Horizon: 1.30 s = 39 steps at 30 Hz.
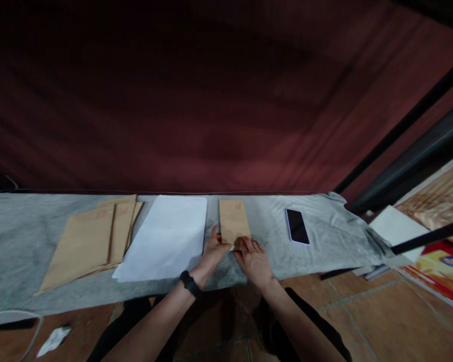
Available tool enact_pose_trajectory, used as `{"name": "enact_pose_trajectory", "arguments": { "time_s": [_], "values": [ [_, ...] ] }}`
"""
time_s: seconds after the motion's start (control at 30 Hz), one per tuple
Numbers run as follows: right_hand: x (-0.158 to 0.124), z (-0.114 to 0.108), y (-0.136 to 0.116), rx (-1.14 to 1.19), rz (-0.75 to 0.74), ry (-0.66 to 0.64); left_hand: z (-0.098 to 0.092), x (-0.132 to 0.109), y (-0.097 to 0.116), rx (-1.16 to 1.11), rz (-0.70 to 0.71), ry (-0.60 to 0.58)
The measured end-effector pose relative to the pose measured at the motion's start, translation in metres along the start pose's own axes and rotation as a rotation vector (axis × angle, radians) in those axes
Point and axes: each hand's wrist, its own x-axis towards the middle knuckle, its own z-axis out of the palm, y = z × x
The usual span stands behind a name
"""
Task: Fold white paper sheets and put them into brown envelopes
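A small brown envelope lies on the grey cloth in the middle. My left hand, with a black band on the wrist, rests on the envelope's near left corner, fingers curled against it. My right hand presses its fingertips on the near right edge, where a flap looks folded. Both hands pinch or press the envelope's near end.
A stack of white paper lies just left of my hands, and a pile of brown envelopes further left. A dark phone lies to the right. A red curtain hangs behind. Tiled floor and printed sheets show at right.
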Motion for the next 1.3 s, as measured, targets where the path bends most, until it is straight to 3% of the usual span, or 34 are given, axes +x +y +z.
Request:
{"name": "enact_pose_trajectory", "arguments": {
  "time_s": [0.13, 0.27, 0.4, 0.47, 0.57, 0.7, 0.8, 0.9, 1.0, 1.1, 1.2, 1.3],
  "values": [
    [0.002, -0.003, -0.002, 0.015, 0.002, 0.042, 0.009, -0.005, 0.017, -0.102, -0.090, 0.025],
    [0.007, -0.013, 0.004, 0.104, 0.036, 0.104, 0.018, -0.014, 0.042, -0.109, 0.003, -0.047],
    [0.016, -0.020, 0.016, 0.532, 0.209, 0.271, 0.021, -0.018, 0.062, -0.168, 0.031, -0.107],
    [0.019, -0.018, 0.017, 0.857, 0.327, 0.341, 0.021, -0.018, 0.062, -0.188, 0.006, -0.088],
    [0.018, -0.006, 0.009, 1.264, 0.374, 0.305, 0.024, -0.018, 0.051, -0.138, -0.093, -0.096],
    [0.012, 0.008, -0.004, 1.411, 0.380, 0.209, 0.032, -0.018, 0.034, -0.163, -0.166, -0.101],
    [0.008, 0.009, 0.001, 1.379, 0.407, 0.079, 0.030, -0.014, 0.028, -0.159, -0.165, -0.087],
    [0.004, -0.001, 0.019, 1.161, 0.438, -0.066, 0.019, -0.004, 0.025, -0.093, -0.172, -0.120],
    [0.000, -0.017, 0.035, 0.812, 0.442, -0.034, 0.005, 0.004, 0.019, 0.055, -0.153, -0.132],
    [-0.004, -0.025, 0.036, 0.595, 0.258, 0.105, -0.004, 0.005, 0.013, 0.230, -0.032, -0.092],
    [-0.012, -0.015, 0.027, 0.418, 0.001, 0.072, -0.007, -0.001, 0.012, 0.558, 0.139, -0.005],
    [-0.021, 0.005, 0.019, 0.245, -0.060, 0.050, -0.001, -0.001, 0.013, 0.952, 0.329, 0.036]
  ]
}}
